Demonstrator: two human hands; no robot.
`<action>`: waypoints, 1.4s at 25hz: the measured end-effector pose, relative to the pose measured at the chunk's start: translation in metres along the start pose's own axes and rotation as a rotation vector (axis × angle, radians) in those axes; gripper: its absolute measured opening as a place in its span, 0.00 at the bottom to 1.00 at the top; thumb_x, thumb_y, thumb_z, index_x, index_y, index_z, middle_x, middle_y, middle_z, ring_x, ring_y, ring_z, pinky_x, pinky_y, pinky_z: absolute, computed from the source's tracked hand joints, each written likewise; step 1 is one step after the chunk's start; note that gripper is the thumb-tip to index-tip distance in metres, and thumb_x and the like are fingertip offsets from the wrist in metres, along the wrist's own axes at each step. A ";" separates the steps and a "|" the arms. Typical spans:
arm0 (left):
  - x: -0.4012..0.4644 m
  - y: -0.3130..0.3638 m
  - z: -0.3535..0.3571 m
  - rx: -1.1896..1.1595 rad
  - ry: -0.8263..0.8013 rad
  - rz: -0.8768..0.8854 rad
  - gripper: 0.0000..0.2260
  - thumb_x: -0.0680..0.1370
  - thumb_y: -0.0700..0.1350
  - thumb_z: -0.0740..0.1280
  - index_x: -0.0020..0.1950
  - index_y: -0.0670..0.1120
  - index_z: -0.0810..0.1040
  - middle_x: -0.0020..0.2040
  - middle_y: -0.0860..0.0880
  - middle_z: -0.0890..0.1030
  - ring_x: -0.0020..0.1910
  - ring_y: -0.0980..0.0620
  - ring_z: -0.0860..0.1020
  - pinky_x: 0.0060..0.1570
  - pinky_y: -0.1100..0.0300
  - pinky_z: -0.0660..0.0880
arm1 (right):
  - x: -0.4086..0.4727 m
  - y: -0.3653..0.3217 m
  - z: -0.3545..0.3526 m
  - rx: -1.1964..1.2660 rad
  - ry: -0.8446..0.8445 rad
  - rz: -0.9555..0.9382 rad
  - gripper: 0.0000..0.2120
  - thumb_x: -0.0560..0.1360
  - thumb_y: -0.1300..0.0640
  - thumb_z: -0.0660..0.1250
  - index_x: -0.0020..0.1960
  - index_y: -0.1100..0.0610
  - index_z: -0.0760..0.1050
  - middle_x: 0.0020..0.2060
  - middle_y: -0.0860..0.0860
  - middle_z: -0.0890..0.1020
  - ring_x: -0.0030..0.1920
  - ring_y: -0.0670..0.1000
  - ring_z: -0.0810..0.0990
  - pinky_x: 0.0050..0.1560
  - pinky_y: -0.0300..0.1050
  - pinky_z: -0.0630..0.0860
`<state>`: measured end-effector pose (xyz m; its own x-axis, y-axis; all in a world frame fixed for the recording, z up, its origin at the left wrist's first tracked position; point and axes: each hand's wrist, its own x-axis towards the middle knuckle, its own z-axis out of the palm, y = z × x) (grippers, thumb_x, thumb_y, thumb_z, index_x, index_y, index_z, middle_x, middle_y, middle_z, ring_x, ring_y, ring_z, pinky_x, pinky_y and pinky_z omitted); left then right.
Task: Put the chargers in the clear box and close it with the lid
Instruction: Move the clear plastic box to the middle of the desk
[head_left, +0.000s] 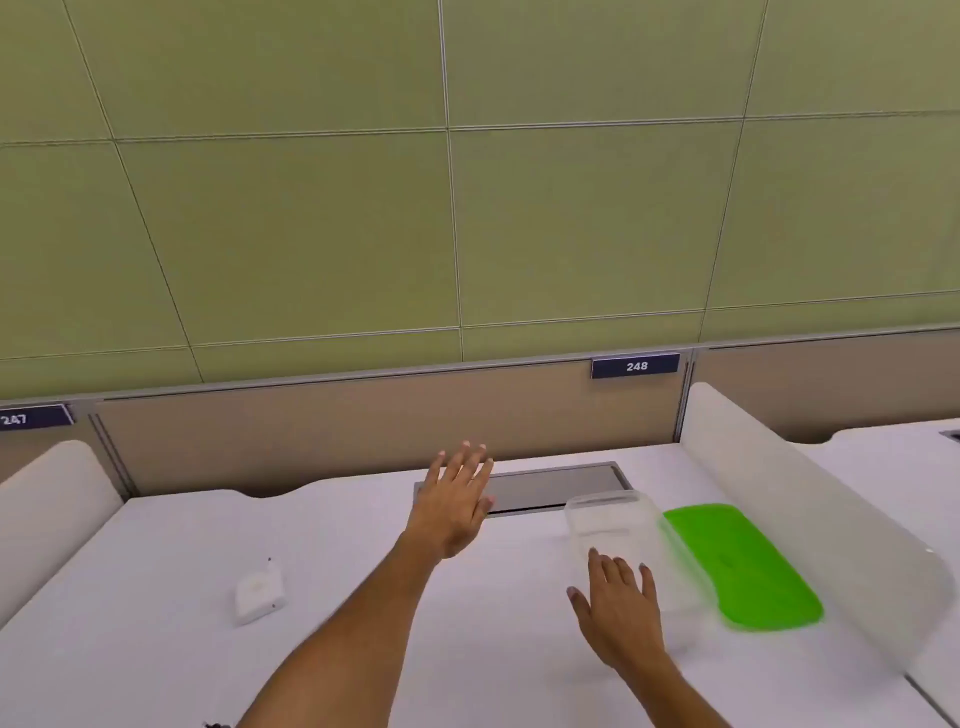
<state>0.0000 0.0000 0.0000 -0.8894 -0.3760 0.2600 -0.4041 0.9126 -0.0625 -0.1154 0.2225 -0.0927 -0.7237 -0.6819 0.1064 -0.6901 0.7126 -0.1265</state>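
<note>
Your left hand (454, 506): spread, empty, raised | your right hand (618, 603): flat against clear box (615, 525) | 1 charger (258, 592) far left | green lid (743, 566) beside box

Clear box (621, 540): a transparent, rounded-rectangular plastic container, standing upright and uncovered on the white desk, right of centre; its walls are see-through, and nothing can be made out inside it. Lid (740, 564): a bright green, flat, rounded-rectangular panel lying on the desk just beside the box on its right, its long side running along the box's long side; whether the two touch cannot be told. Charger (258, 590): a small white, roughly square block lying flat on the desk, well apart from the box, toward the left; its outline is blurred.
</note>
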 end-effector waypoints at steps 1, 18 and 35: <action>-0.003 0.006 0.006 0.017 -0.020 0.006 0.25 0.82 0.56 0.41 0.78 0.49 0.48 0.80 0.50 0.45 0.78 0.50 0.40 0.75 0.48 0.38 | -0.003 0.003 0.001 -0.007 -0.005 0.025 0.31 0.79 0.41 0.49 0.77 0.55 0.54 0.73 0.50 0.67 0.74 0.51 0.61 0.75 0.56 0.49; -0.016 0.056 0.090 -0.027 -0.248 0.086 0.23 0.83 0.52 0.46 0.78 0.50 0.48 0.79 0.50 0.45 0.78 0.48 0.42 0.74 0.50 0.39 | 0.025 0.009 0.014 -0.015 -0.120 0.154 0.12 0.78 0.56 0.55 0.56 0.54 0.74 0.48 0.50 0.84 0.50 0.52 0.82 0.67 0.52 0.62; 0.019 0.017 0.083 -0.627 -0.148 -0.484 0.26 0.82 0.50 0.52 0.77 0.43 0.48 0.79 0.46 0.49 0.78 0.49 0.49 0.76 0.50 0.48 | 0.063 0.004 0.006 0.029 0.010 0.043 0.17 0.67 0.67 0.59 0.52 0.53 0.74 0.37 0.49 0.84 0.43 0.50 0.83 0.71 0.46 0.56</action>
<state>-0.0413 -0.0046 -0.0761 -0.6832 -0.7301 -0.0138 -0.5959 0.5465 0.5884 -0.1639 0.1818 -0.0922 -0.7531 -0.6487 0.1098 -0.6576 0.7363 -0.1594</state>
